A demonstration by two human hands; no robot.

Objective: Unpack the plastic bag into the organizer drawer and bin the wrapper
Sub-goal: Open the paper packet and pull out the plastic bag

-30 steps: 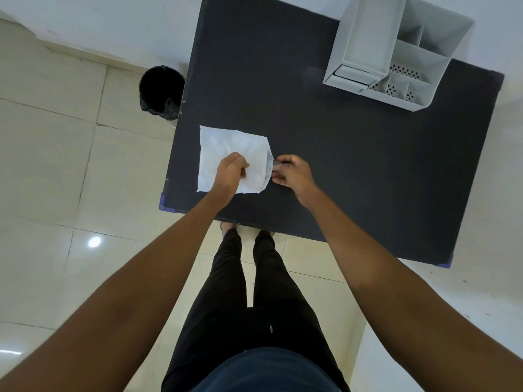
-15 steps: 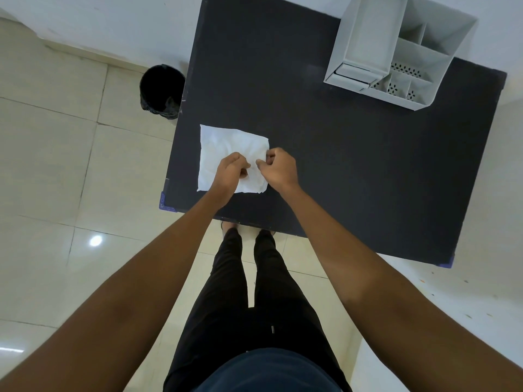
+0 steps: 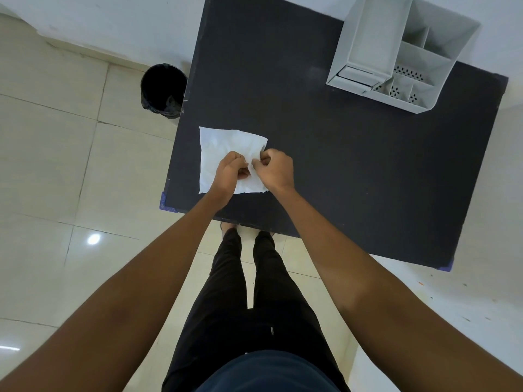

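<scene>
A white, crinkled plastic bag (image 3: 223,145) lies flat on the black table (image 3: 353,165) near its front left corner. My left hand (image 3: 230,174) pinches the bag's right part, fingers closed on the plastic. My right hand (image 3: 274,169) pinches the same edge just beside it, the two sets of fingertips almost touching. What is inside the bag is hidden. The grey organizer (image 3: 402,55) with its drawer and several open compartments stands at the table's far right. A black bin (image 3: 164,90) stands on the floor beside the table's left edge.
Pale floor tiles (image 3: 56,179) spread to the left of the table. A white wall runs behind the table and the bin. My legs in black trousers (image 3: 249,292) stand at the table's front edge.
My right hand moved left from the bag's right edge onto the bag, close to my left hand. Both hands now pinch the plastic near the same spot. The bag stays flat.
</scene>
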